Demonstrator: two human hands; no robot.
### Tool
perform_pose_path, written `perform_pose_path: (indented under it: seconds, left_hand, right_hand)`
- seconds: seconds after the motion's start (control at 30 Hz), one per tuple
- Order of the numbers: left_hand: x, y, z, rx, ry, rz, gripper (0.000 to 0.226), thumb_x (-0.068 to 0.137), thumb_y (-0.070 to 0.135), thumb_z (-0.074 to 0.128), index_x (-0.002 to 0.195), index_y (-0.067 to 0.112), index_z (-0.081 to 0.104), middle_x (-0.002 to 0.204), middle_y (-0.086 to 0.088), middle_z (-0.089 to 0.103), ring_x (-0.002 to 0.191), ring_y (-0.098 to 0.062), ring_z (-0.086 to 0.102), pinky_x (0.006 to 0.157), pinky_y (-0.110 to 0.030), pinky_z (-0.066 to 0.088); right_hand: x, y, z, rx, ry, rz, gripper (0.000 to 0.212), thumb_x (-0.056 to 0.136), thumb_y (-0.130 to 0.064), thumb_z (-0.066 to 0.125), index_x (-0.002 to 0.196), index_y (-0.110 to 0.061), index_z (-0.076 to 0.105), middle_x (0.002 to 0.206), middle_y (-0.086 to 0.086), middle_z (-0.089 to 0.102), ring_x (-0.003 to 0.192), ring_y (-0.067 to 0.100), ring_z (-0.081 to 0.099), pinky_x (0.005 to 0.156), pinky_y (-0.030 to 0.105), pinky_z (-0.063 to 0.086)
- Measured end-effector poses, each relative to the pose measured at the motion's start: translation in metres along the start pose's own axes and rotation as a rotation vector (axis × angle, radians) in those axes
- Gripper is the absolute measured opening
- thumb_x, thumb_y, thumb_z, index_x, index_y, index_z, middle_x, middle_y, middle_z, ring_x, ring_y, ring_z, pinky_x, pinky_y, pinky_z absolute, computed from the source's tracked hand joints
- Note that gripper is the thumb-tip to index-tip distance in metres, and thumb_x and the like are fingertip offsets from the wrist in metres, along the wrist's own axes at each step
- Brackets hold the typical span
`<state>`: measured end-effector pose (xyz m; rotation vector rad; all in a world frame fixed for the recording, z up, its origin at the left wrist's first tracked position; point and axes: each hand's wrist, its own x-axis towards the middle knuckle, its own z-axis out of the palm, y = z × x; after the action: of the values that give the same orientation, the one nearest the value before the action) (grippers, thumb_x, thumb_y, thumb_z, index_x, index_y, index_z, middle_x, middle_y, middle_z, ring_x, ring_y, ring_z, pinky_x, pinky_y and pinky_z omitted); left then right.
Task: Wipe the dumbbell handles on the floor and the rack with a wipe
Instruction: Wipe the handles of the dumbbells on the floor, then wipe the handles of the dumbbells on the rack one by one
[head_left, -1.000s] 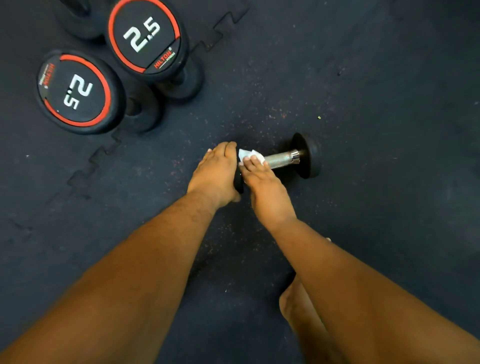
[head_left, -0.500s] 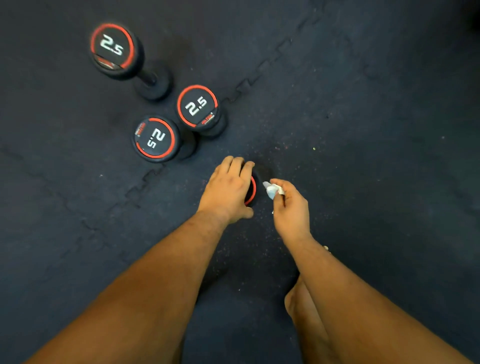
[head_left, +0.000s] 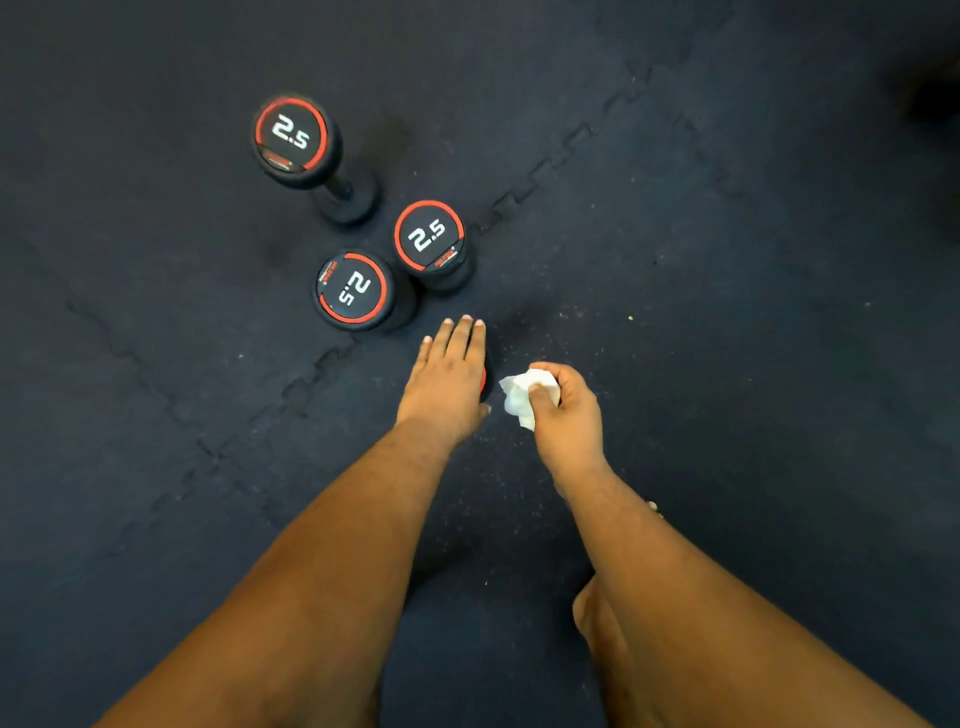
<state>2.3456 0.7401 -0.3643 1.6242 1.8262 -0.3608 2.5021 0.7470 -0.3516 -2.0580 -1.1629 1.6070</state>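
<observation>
My left hand (head_left: 449, 382) lies flat, fingers straight, on the top end of a black dumbbell (head_left: 484, 375) standing upright; only a sliver of its red-ringed edge shows. My right hand (head_left: 563, 410) holds a crumpled white wipe (head_left: 519, 397) just right of that dumbbell, apart from it. Three more black 2.5 dumbbells with red rings stand on end beyond my left hand: one (head_left: 352, 288) nearest, one (head_left: 430, 240) to its right, one (head_left: 292, 137) farther back, tilted so its handle shows.
Dark rubber floor mats (head_left: 727, 312) with interlocking seams cover the whole view. My bare foot (head_left: 597, 623) shows under my right forearm. No rack is in view.
The dumbbell lay on its side with my right hand wiping its handle; it now stands on end under my left hand. My right hand has pulled away with the wipe. The view has risen.
</observation>
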Motion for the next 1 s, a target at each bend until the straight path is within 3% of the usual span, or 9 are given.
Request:
perform_pose_path:
  seconds: [0.13,0.2,0.27,0.33,0.47,0.57,0.73,0.87,1.0]
  left_hand:
    - [-0.047,0.033,-0.061,-0.589,-0.056,-0.163,0.072,0.098,0.038,0.064,0.158,0.015,0.031,0.161,-0.005,0.037,0.145,-0.022,0.038,0.116,-0.032,0.032]
    - [-0.085,0.054,-0.098,-0.827,-0.121,-0.182,0.061,0.098,0.038,0.065,0.151,0.015,0.045,0.143,-0.002,0.057,0.123,-0.015,0.056,0.101,-0.023,0.040]
    - [-0.128,0.072,-0.135,-0.919,-0.130,-0.156,0.048,0.095,0.034,0.071,0.138,0.016,0.060,0.124,0.001,0.068,0.110,-0.011,0.064,0.096,-0.026,0.049]
    - [-0.166,0.086,-0.172,-0.923,-0.085,-0.119,0.028,0.092,0.025,0.074,0.119,0.017,0.071,0.104,0.004,0.074,0.093,-0.013,0.069,0.085,-0.030,0.056]
    - [-0.257,0.121,-0.265,-0.929,0.037,-0.030,0.004,0.091,0.015,0.075,0.094,0.017,0.074,0.078,0.009,0.072,0.065,-0.003,0.063,0.065,-0.027,0.052]
    - [-0.307,0.142,-0.311,-0.935,0.088,0.055,0.009,0.090,0.023,0.076,0.083,0.027,0.072,0.075,0.004,0.074,0.062,-0.007,0.064,0.064,-0.039,0.057]
    - [-0.378,0.180,-0.381,-0.980,0.110,0.290,0.005,0.092,0.016,0.076,0.088,0.019,0.074,0.085,-0.006,0.076,0.070,-0.015,0.065,0.067,-0.037,0.055]
    - [-0.416,0.204,-0.424,-0.970,0.019,0.512,0.009,0.093,0.016,0.075,0.102,0.017,0.073,0.092,-0.011,0.075,0.068,-0.016,0.063,0.061,-0.035,0.054]
    - [-0.451,0.225,-0.455,-0.771,-0.086,0.726,0.023,0.097,0.022,0.070,0.120,0.021,0.070,0.095,-0.006,0.074,0.067,-0.011,0.062,0.062,-0.032,0.057]
  right_hand:
    - [-0.049,-0.044,-0.031,0.152,0.040,0.050,0.020,0.090,-0.016,0.065,0.108,-0.025,0.065,0.103,-0.005,0.071,0.095,0.014,0.070,0.085,0.044,0.060]
    - [-0.084,-0.074,-0.052,0.205,0.058,0.083,0.020,0.090,-0.017,0.069,0.108,-0.023,0.063,0.101,-0.002,0.072,0.093,0.018,0.072,0.082,0.050,0.060]
    - [-0.126,-0.107,-0.077,0.240,0.063,0.104,0.020,0.091,-0.018,0.070,0.108,-0.023,0.063,0.099,-0.002,0.073,0.090,0.018,0.073,0.080,0.050,0.061]
    - [-0.166,-0.141,-0.103,0.251,0.051,0.082,0.017,0.092,-0.018,0.070,0.107,-0.022,0.063,0.098,-0.001,0.074,0.089,0.017,0.073,0.080,0.046,0.062]
    - [-0.264,-0.210,-0.169,0.294,0.037,-0.032,0.018,0.092,-0.019,0.073,0.107,-0.014,0.066,0.097,0.003,0.075,0.090,0.020,0.074,0.072,0.035,0.062]
    - [-0.327,-0.247,-0.210,0.302,0.018,-0.058,0.017,0.094,-0.021,0.071,0.108,-0.011,0.066,0.095,0.005,0.076,0.086,0.020,0.075,0.069,0.037,0.063]
    - [-0.421,-0.285,-0.259,0.239,0.158,-0.223,0.010,0.096,-0.027,0.069,0.102,-0.020,0.068,0.092,0.000,0.075,0.084,0.016,0.073,0.062,0.031,0.060]
    - [-0.494,-0.302,-0.276,0.288,0.443,-0.320,0.007,0.096,-0.024,0.069,0.103,-0.022,0.067,0.095,-0.003,0.074,0.085,0.014,0.072,0.062,0.033,0.061]
    - [-0.570,-0.304,-0.285,0.410,0.724,-0.354,0.007,0.094,-0.018,0.071,0.100,-0.017,0.069,0.092,-0.001,0.074,0.081,0.010,0.070,0.061,0.026,0.058]
